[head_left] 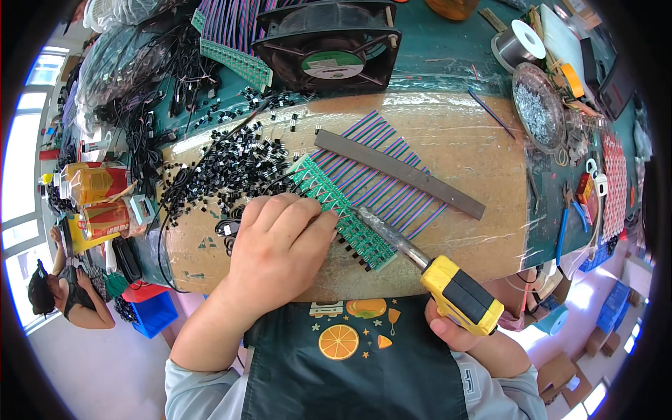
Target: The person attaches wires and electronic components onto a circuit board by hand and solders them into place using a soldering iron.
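My right hand (455, 332) grips the handle of a yellow-and-black soldering gun (465, 297), whose metal tip reaches the green strip of circuit boards (368, 243). Beside that tip, my left hand (276, 248) is closed with its fingertips at the strip's near edge; what they pinch is hidden, though thin wires lie close by. Striped purple, blue and black wires (365, 131) run from the strip toward the upper right. Across these wires lies a flat dark metal bar (402, 173).
Small black connectors (245, 157) are heaped left of the strip, with a black cable among them. A black fan (329, 49) stands at the back. Farther right are a solder spool (526, 40), a round dish of small metallic bits (537, 105) and blue-handled pliers (562, 231). Another person (70, 290) is at far left.
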Demonstrator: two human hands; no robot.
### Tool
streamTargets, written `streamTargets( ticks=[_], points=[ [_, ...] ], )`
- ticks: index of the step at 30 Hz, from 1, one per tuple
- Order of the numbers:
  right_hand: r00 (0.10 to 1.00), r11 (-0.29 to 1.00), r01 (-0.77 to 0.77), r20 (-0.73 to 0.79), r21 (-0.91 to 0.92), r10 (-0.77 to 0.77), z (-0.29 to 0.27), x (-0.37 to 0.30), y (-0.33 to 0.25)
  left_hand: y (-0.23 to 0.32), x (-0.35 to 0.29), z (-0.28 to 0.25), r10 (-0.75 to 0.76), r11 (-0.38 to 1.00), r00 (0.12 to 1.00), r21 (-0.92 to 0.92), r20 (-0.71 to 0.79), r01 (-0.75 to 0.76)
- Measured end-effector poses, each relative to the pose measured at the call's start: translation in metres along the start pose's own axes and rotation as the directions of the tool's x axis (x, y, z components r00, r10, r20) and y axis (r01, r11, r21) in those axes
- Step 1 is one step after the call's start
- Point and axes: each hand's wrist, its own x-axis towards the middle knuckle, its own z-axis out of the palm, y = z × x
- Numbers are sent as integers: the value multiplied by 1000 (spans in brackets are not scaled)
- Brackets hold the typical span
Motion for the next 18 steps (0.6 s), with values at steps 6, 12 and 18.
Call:
streamTargets(
  ticks=[6,12,18],
  points=[
    [999,999,41,-21,34,-41,3,-1,4,-4,1,-2,3,1000,1000,-11,21,-2],
    [996,998,61,-74,24,-59,7,2,1,-7,-1,1,39,999,999,19,32,-40],
    [994,994,103,-45,-42,-104,6,2,4,-8,-2,1,52,998,998,29,33,-53]
  ],
)
